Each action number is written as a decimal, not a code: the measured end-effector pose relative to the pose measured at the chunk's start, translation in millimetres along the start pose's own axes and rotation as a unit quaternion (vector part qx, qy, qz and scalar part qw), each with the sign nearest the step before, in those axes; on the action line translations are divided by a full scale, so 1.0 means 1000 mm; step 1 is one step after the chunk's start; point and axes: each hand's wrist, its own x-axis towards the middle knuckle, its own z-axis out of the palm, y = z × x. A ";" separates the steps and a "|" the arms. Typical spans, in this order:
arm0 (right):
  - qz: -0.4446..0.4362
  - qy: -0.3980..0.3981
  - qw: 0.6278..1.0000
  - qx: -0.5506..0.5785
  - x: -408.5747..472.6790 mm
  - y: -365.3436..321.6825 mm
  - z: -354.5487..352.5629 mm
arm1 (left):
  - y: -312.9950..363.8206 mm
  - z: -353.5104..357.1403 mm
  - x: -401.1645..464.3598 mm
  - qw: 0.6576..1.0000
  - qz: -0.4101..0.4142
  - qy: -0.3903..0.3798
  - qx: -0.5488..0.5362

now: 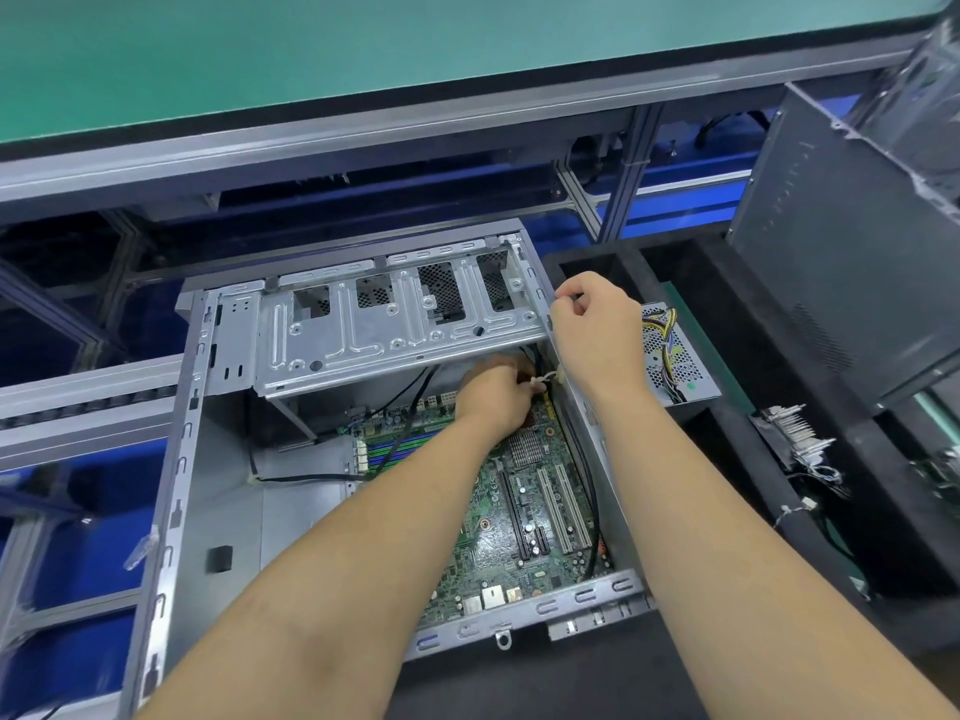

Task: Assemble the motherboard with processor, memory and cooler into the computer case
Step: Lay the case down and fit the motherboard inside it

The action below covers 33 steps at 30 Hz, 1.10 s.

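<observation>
An open grey computer case (pixel 179 459) lies flat in front of me. The green motherboard (pixel 524 511) lies inside it, with memory slots (pixel 395 452) at its left and a small heatsink (pixel 525 449) near the middle. My left hand (pixel 493 394) reaches under the raised drive cage (pixel 384 335) and pinches a white cable connector (pixel 543 379) at the board's far right corner. My right hand (pixel 597 330) is above the case's right wall, its fingers curled and pinching something small near the cage's right end. A black cable (pixel 589 485) runs along the right wall.
A power supply (pixel 675 356) with coloured wires sits just right of the case. Black foam trays (pixel 727 459) hold a finned cooler (pixel 795 433) and loose cables at right. A dark case panel (pixel 841 262) leans at the far right. A green-topped bench (pixel 363 59) spans the back.
</observation>
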 end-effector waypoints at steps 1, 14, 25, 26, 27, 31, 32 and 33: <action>0.000 0.001 1.000 0.000 0.000 0.000 0.000 | 0.000 0.000 0.001 1.000 0.002 0.003 -0.003; -0.001 0.003 1.000 -0.004 0.001 0.001 0.002 | -0.001 0.000 0.001 1.000 -0.002 -0.008 -0.011; 0.007 -0.007 1.000 0.007 -0.001 -0.002 -0.001 | -0.002 0.001 0.005 0.999 0.021 -0.025 0.004; 0.009 -0.007 1.000 0.008 -0.001 -0.002 -0.001 | -0.003 0.001 0.006 0.999 0.021 -0.028 0.008; 0.010 -0.007 1.000 0.009 -0.001 -0.002 -0.001 | -0.003 0.001 0.006 0.999 0.020 -0.030 0.009; 0.010 -0.008 1.000 0.008 -0.002 -0.002 -0.001 | -0.003 0.004 0.006 0.999 0.018 -0.024 0.013; 0.010 -0.008 1.000 0.008 -0.002 -0.002 -0.001 | -0.003 0.005 0.006 0.999 0.021 -0.023 0.008; 0.010 -0.007 1.000 0.008 -0.002 -0.002 -0.002 | -0.002 0.005 0.006 1.000 0.021 -0.021 0.001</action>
